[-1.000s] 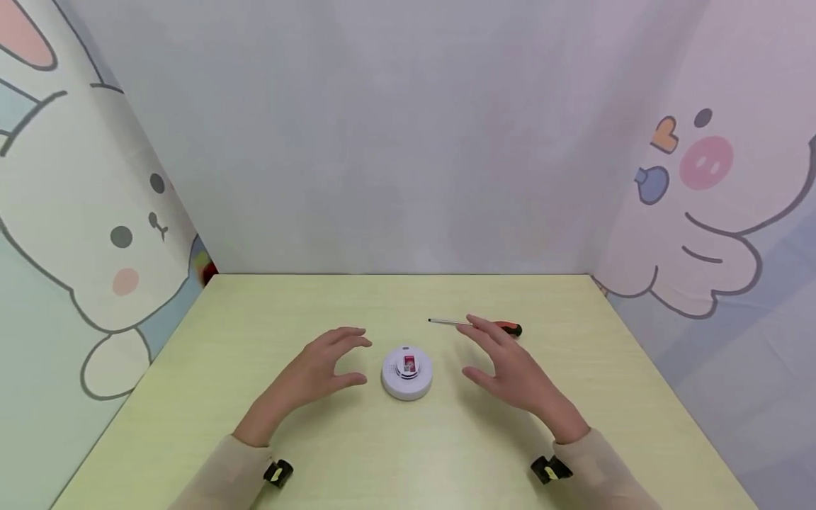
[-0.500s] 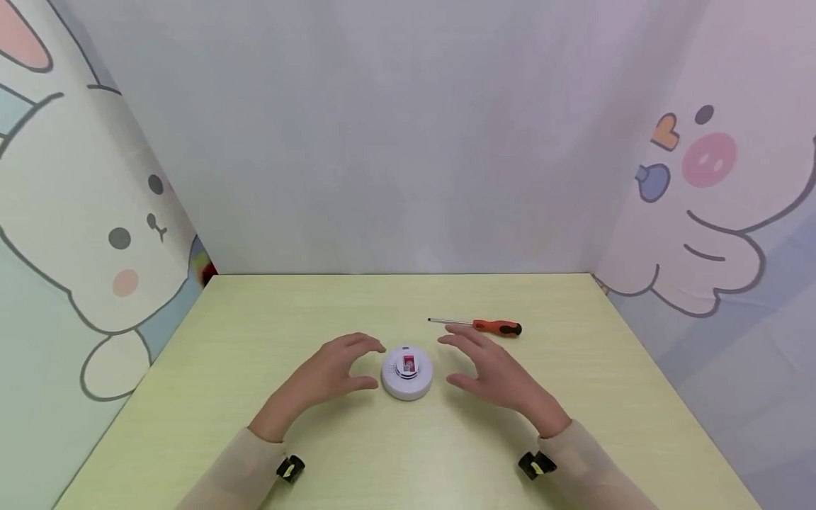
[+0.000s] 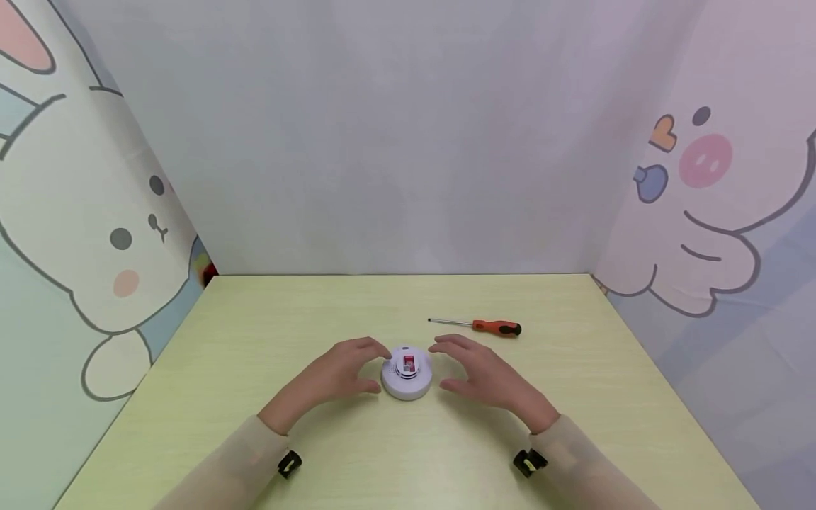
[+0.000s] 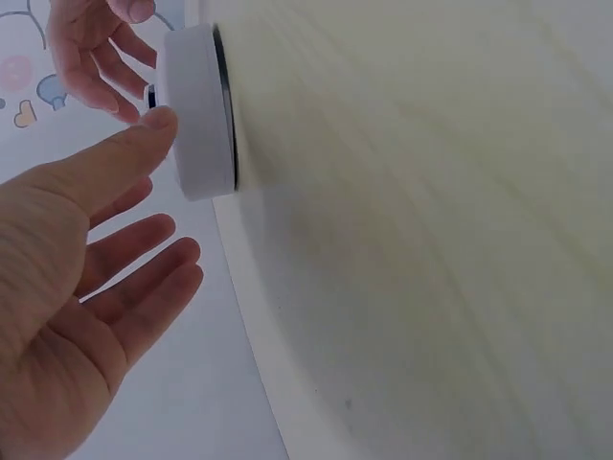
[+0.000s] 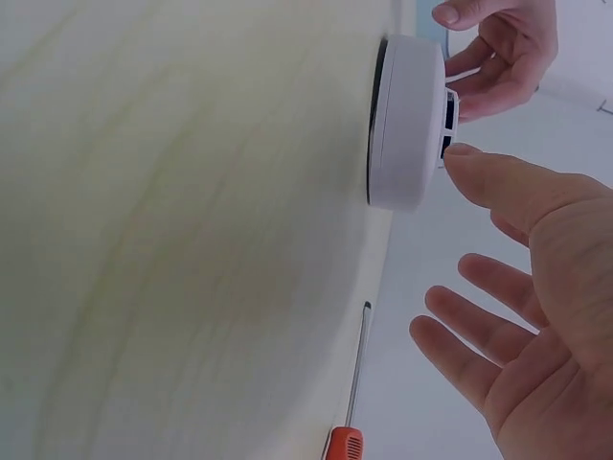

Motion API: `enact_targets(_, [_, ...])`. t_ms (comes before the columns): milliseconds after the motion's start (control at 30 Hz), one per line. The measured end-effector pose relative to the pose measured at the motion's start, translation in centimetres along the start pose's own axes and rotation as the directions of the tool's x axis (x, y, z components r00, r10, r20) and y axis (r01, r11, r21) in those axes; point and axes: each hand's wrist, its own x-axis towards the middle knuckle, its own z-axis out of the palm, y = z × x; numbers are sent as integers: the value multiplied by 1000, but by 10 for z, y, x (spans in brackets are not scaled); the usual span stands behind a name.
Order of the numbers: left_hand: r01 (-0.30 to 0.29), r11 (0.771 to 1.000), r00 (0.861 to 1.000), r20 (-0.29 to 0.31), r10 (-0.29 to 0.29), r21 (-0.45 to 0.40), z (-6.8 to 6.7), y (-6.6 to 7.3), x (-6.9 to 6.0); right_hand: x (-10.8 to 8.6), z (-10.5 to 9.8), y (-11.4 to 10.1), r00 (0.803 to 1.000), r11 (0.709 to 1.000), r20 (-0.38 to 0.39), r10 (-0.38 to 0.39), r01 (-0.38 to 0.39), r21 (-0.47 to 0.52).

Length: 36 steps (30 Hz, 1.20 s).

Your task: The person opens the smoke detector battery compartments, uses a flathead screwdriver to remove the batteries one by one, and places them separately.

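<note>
A round white smoke detector (image 3: 397,384) with a red label on its raised centre lies on the table. My left hand (image 3: 344,370) is at its left side, thumb and fingers spread apart in a loose curve. On the other side my right hand (image 3: 482,374) mirrors it, a small gap off the rim. Both wrist views show the detector's side, in the left wrist view (image 4: 196,115) as in the right; neither hand grips it. Whether the left fingertips touch the rim I cannot tell.
A screwdriver (image 3: 497,327) with a red and black handle lies behind the right hand, its tip pointing left. The pale yellow table (image 3: 306,304) ends at a grey-white curtain (image 3: 395,156). Printed cartoon cloths hang at both sides.
Both hands have moved inward toward the smoke detector, one from each side. The right hand has come off the screwdriver's line of sight, so its handle shows fully. Detector and screwdriver have stayed put.
</note>
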Motion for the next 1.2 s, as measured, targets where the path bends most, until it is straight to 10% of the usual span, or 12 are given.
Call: enact_targets(1200, [-168,981,984,84,160,101,3,-1,27,29,17,7,968,965,56,-246,250,-82])
